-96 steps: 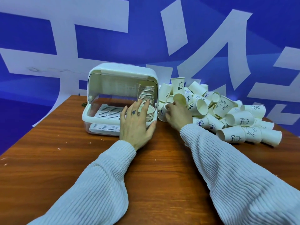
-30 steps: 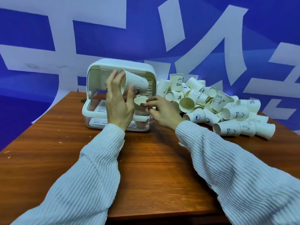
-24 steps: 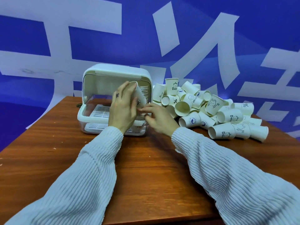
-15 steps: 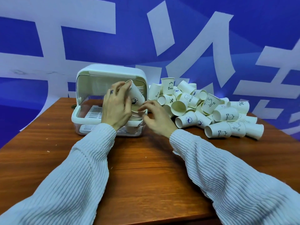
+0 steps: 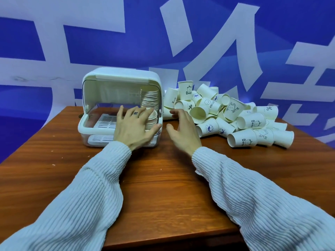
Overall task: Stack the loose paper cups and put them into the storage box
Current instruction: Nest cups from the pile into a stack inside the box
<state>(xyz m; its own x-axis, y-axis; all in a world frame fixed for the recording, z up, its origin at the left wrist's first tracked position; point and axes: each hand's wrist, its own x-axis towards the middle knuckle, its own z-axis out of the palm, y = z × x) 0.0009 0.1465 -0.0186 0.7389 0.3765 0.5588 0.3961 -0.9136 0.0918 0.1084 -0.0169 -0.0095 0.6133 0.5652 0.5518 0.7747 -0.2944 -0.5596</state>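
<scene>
At the far left sits the storage box (image 5: 101,124), its lid swung up and its front open toward us. Half a second ago our left hand (image 5: 133,128) was tipping a single cup down onto the short stack in the box; now that cup is seated, and the hand lies spread over the box's front rim, fingers loosely extended against the short stack (image 5: 152,119), gripping nothing that we can make out. Just beyond its fingertips, at the back of the box, stands the tall stack (image 5: 149,97), apparently unchanged. To the right of the box, our right hand (image 5: 183,131) has left the stack it was steadying and now hovers above the table (image 5: 163,178), open and empty, fingers half curled and pointing toward the heap of loose cups (image 5: 226,113) just ahead of it and spreading off to its right. We judge that one more cup is stored and the cycle is starting again: the right hand looks set to fetch the next cup, and the large heap means most of the work is still ahead.
</scene>
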